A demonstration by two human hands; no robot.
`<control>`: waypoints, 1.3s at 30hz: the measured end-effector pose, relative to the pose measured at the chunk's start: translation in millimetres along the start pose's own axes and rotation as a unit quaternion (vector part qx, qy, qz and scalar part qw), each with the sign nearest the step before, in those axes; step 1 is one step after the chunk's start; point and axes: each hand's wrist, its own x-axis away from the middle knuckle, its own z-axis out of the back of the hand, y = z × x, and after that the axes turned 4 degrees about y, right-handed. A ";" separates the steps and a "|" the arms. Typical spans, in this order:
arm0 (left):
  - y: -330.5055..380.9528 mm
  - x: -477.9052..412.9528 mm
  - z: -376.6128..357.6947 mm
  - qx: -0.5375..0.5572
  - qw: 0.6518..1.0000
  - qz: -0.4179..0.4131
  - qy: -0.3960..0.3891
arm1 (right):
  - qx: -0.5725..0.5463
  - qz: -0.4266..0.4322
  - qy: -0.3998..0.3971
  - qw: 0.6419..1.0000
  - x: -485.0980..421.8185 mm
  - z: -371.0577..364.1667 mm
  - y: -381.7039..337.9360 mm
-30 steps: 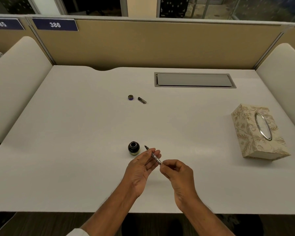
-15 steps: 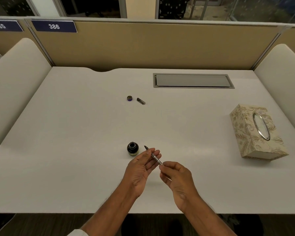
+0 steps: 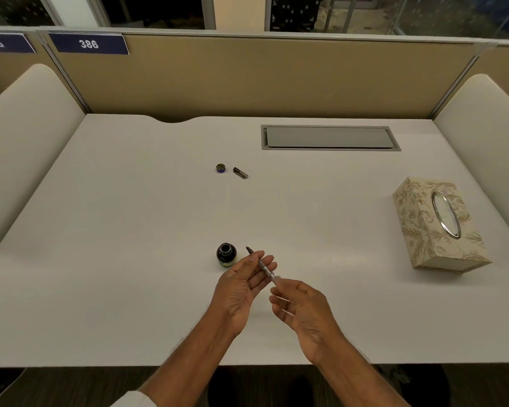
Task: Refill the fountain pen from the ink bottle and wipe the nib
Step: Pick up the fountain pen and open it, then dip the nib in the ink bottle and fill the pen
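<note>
- Barely any change: the left hand still pinches the pen, its nib in the air just right of the open bottle.
- The right hand still pinches the pen's near end, fingers slightly shifted, probably working the filler.
- Wiping not begun.

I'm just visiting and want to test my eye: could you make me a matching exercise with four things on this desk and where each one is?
Things:
1. ink bottle
2. fountain pen
3. tissue box
4. bottle cap

Places:
A. at the right side of the desk
B. far back, beside a small dark pen part
C. held by the left hand and right hand
D. uncapped, standing close to the left hand

Pairs: 1-D, 2-C, 3-A, 4-B
</note>
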 end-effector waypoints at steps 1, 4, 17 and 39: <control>0.3 0.4 -0.4 -0.002 1.000 -0.001 0.001 | -0.005 -0.012 -0.001 1.000 0.7 -0.4 -0.5; 1.4 1.3 -1.6 -0.003 1.000 -0.001 0.003 | -0.012 -0.013 0.003 1.000 -0.3 -0.5 -1.5; 30.1 4.0 4.3 0.099 0.993 -0.055 0.041 | 0.074 0.177 0.048 0.980 -7.7 31.7 7.2; 14.1 12.8 19.1 0.009 0.999 -0.018 0.040 | 0.489 0.447 0.235 0.712 -140.7 -22.1 43.8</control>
